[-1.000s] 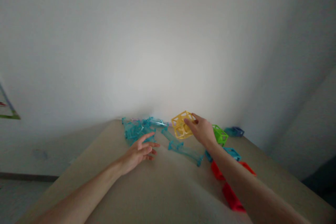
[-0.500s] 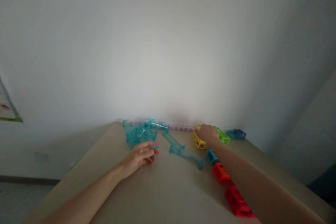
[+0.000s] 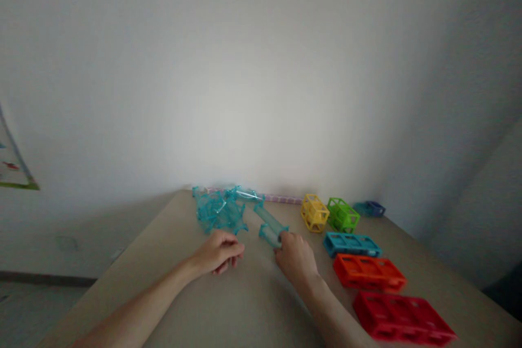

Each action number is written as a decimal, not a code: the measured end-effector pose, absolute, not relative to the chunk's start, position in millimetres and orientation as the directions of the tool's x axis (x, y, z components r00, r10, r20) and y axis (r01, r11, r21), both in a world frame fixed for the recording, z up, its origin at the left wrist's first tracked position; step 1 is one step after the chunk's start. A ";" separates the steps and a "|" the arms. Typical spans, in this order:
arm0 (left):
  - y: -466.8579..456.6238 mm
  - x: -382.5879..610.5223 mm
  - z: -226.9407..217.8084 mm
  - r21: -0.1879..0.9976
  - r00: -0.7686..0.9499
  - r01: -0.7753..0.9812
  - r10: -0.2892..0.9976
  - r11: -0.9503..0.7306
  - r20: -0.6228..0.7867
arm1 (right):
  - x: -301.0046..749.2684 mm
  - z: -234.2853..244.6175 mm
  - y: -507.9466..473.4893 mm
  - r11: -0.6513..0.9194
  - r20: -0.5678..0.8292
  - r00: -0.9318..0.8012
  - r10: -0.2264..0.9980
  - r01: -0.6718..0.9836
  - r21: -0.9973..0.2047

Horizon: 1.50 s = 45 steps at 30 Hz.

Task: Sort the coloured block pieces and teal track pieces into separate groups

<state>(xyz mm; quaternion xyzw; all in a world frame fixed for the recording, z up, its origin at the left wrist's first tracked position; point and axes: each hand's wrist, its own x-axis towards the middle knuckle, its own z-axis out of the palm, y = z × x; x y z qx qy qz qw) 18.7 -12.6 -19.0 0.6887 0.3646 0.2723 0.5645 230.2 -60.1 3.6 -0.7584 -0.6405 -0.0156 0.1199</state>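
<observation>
My right hand [image 3: 297, 256] is closed around one of two see-through teal tubes with flared ends; the flared end of the held tube [image 3: 268, 235] shows left of my fingers, and the rest is hidden under the hand. Just above it lies the other teal tube [image 3: 271, 217], near my knuckles. My left hand [image 3: 220, 253] hovers or rests near the table, fingers curled in, with nothing visible in them. Beyond it sits a tangled pile of similar teal tubes [image 3: 218, 211], apart from the hand.
On the right stand block-shaped open frames: yellow [image 3: 314, 213], green [image 3: 342, 215], blue [image 3: 353, 244], orange [image 3: 369, 273] and red [image 3: 403, 318]. A dark blue piece [image 3: 375, 208] lies at the far right edge. A purple patterned strip [image 3: 283, 199] runs along the wall [image 3: 261, 92].
My right hand has moved from the yellow and green frames left and nearer, onto the lower teal tube. My left hand has drawn back slightly and its fingers have curled in.
</observation>
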 end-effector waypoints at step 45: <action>4.8 22.2 -18.2 0.958 0.161 -0.275 0.986 0.080 -0.036 | 208.3 -40.0 -13.8 0.318 0.302 0.163 0.939 -0.079 -0.945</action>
